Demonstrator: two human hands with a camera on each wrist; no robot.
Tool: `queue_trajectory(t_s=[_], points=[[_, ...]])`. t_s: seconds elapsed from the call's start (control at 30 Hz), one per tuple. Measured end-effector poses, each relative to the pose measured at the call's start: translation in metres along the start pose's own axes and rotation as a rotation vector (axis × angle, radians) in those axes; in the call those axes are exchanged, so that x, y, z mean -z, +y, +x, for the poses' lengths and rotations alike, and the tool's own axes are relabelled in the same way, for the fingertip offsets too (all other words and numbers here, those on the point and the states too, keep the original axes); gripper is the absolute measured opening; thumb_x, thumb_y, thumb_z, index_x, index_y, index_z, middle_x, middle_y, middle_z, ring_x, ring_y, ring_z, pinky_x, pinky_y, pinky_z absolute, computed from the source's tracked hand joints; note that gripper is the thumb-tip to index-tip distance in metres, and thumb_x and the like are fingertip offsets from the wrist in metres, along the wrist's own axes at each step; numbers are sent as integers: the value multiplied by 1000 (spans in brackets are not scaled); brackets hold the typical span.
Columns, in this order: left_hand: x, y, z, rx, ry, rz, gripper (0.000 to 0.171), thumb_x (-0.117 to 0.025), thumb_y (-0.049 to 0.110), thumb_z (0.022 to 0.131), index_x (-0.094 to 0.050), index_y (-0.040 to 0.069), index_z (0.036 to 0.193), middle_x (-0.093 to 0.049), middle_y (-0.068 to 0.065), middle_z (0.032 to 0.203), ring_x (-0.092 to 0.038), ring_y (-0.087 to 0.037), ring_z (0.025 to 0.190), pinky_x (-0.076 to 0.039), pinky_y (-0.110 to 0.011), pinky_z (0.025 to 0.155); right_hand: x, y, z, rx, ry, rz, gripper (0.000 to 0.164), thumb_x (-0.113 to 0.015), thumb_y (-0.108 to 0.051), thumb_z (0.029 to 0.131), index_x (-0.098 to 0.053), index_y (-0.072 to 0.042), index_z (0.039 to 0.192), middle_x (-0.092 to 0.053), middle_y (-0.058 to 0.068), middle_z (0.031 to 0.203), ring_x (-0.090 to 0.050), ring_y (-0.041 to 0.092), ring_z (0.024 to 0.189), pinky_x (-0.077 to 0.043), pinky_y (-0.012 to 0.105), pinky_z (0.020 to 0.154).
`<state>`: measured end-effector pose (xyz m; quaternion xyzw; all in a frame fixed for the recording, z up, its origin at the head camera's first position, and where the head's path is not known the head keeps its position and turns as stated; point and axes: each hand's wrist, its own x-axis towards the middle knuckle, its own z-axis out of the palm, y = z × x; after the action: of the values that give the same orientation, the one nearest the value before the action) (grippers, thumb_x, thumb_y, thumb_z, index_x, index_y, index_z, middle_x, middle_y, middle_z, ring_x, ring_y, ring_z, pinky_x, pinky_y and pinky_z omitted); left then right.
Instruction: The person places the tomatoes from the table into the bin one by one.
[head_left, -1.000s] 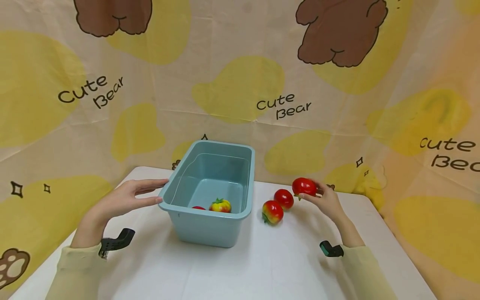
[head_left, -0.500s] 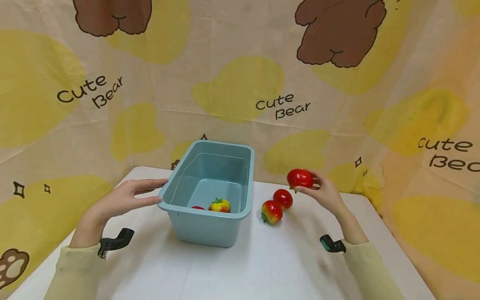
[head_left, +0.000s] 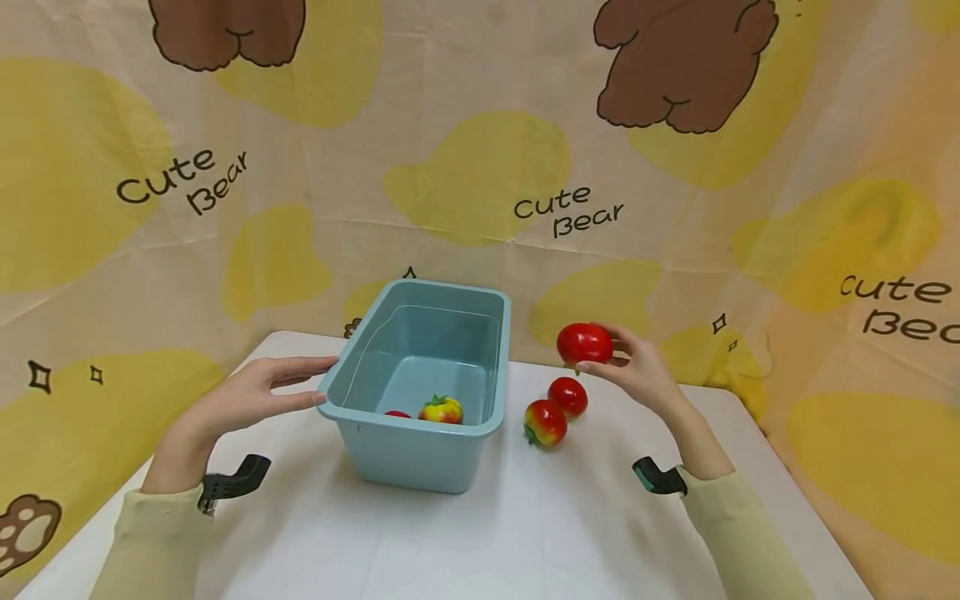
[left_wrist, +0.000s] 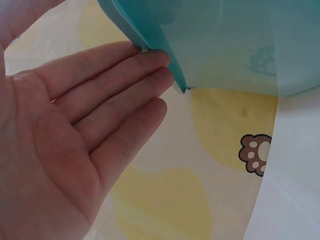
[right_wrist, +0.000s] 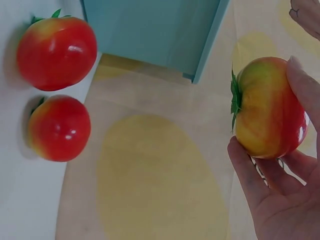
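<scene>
A tomato (head_left: 584, 344), red with a yellow-green stem end in the right wrist view, is held up off the table by my right hand (right_wrist: 290, 195), thumb on one side and fingers on the other. Two more tomatoes lie below it on the table, a smaller red one (head_left: 567, 397) behind a red-and-yellow one (head_left: 545, 423). My left hand (left_wrist: 85, 125) has its fingers straight, their tips at the rim of a blue-green plastic bin (head_left: 420, 454). Inside the bin sit a yellow-red tomato (head_left: 441, 410) and a red one (head_left: 397, 414), mostly hidden by the front wall.
The white table (head_left: 525, 533) backs onto a hanging cloth (head_left: 465, 183) printed with bears and yellow patches. Each wrist wears a black strap mount, the left one (head_left: 238, 477) near the bin, the right one (head_left: 658, 477) over the table's right side.
My right hand has lifted the tomato and carried it to the left, toward the bin. The left hand, the bin and the other tomatoes have stayed in place.
</scene>
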<state>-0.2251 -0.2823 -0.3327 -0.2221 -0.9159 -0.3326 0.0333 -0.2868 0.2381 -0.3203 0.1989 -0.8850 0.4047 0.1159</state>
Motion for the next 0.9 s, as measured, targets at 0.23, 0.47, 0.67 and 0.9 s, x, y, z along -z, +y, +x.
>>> queue_trajectory(t_s=[0.23, 0.47, 0.67, 0.9], points=[[1, 1, 1, -6, -3, -10, 55, -66, 38, 88, -51, 19, 138, -54, -3, 138, -52, -32, 125, -41, -53, 100, -2, -12, 4, 30, -23, 5, 72, -79, -35, 77, -48, -11, 137, -56, 14, 130, -62, 33, 110, -56, 39, 82], [1, 1, 1, -10, -6, -19, 55, -66, 38, 89, -51, 19, 138, -54, -3, 137, -52, -34, 125, -41, -53, 100, -6, -28, 10, 75, -35, -21, 71, -79, -36, 77, -49, -12, 137, -59, 12, 127, -62, 30, 109, -56, 39, 82], [1, 0, 1, -13, -5, -20, 55, -66, 38, 89, -51, 18, 138, -54, -3, 137, -52, -34, 125, -41, -54, 100, -8, -40, 16, 124, -37, -28, 68, -79, -34, 78, -50, -12, 135, -61, 11, 125, -63, 28, 107, -57, 38, 81], [0, 0, 1, -22, 2, 0, 54, -66, 38, 88, -52, 19, 137, -55, -1, 137, -53, -30, 124, -45, -38, 100, -10, -56, 23, 143, -35, -25, 68, -79, -33, 77, -51, -11, 135, -61, 12, 125, -64, 30, 107, -56, 39, 81]])
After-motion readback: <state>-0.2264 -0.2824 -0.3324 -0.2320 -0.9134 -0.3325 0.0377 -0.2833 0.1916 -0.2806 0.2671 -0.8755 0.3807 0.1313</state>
